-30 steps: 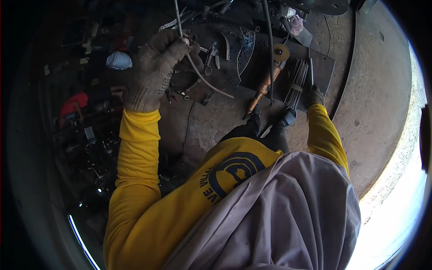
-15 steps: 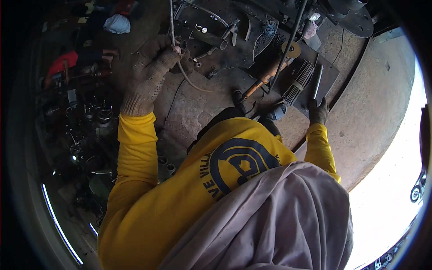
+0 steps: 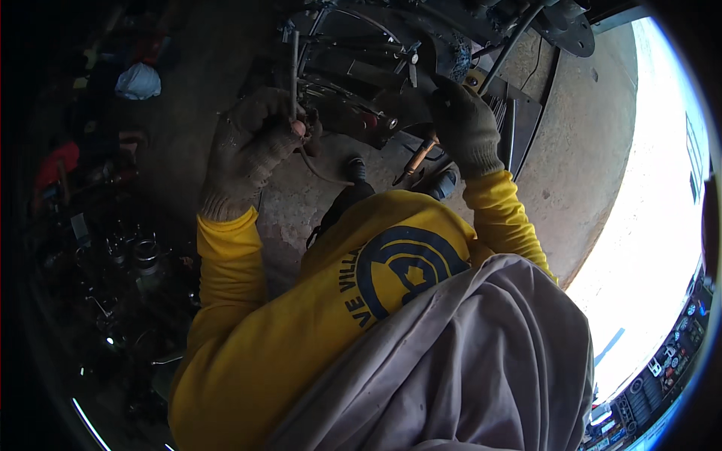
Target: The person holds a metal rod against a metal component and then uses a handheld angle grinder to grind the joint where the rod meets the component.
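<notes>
My left hand (image 3: pixel 259 146), in a knitted work glove, is closed around a thin bent metal rod (image 3: pixel 294 71). The rod's straight part stands up above the fist, and a curved tail trails below it; the thumb tip shows bare through the glove. In front of me a dark frame of metal tubes (image 3: pixel 353 45) has bolted ends. At its right side is my gloved right hand (image 3: pixel 470 131), raised, its fingers in shadow. Whether they grip anything cannot be made out.
An orange-bodied power tool (image 3: pixel 415 161) lies low, partly hidden beyond my right hand. To its right is a grey metal tube (image 3: pixel 511 131) beside thin rods (image 3: pixel 496 109). Dark machine parts (image 3: pixel 143 255) crowd the left. A pale plastic bag (image 3: pixel 138 81) lies at the far left.
My right hand has moved up and left, from beside the grey tube to the metal frame's right side. The left hand still holds the rod. The view has shifted.
</notes>
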### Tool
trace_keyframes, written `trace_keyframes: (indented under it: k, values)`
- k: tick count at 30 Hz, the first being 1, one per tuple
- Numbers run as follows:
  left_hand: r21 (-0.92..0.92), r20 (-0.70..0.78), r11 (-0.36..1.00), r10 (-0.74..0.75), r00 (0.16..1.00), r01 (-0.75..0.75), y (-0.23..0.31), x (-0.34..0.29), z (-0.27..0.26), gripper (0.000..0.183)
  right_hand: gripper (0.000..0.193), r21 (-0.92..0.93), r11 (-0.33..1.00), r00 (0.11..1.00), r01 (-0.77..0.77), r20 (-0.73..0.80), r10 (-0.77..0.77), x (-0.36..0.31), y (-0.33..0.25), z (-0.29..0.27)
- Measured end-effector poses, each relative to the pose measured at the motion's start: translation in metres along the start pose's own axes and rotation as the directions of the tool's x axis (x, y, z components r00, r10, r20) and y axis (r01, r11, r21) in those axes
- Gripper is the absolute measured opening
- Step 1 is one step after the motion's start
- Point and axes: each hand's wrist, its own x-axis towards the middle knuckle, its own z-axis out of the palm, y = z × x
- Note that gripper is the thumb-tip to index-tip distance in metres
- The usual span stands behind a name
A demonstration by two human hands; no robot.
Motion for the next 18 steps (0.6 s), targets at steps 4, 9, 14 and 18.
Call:
trace_keyframes:
  k: [4,9,14,18]
  values:
    - [-0.085,-0.156,0.991,-0.116,0.981,0.104,-0.026,-0.017,-0.067,0.017,0.036,-0.229,0.973,0.990,-0.039,0.121,0.068,0.023,-0.020,0.039]
    - [-0.156,-0.209,0.955,-0.280,0.937,0.250,-0.052,-0.023,-0.123,0.015,0.034,-0.144,0.989,0.984,0.025,0.181,0.001,0.034,0.018,0.052]
    - [-0.174,-0.197,0.963,-0.237,0.951,0.204,-0.064,-0.021,-0.140,0.015,0.037,-0.472,0.867,0.956,0.160,0.292,-0.017,0.053,0.003,0.057]
    - [-0.170,-0.163,0.961,-0.247,0.955,0.220,-0.070,-0.017,-0.144,0.017,0.037,-0.477,0.878,0.945,0.040,0.303,0.122,0.051,-0.012,0.053]
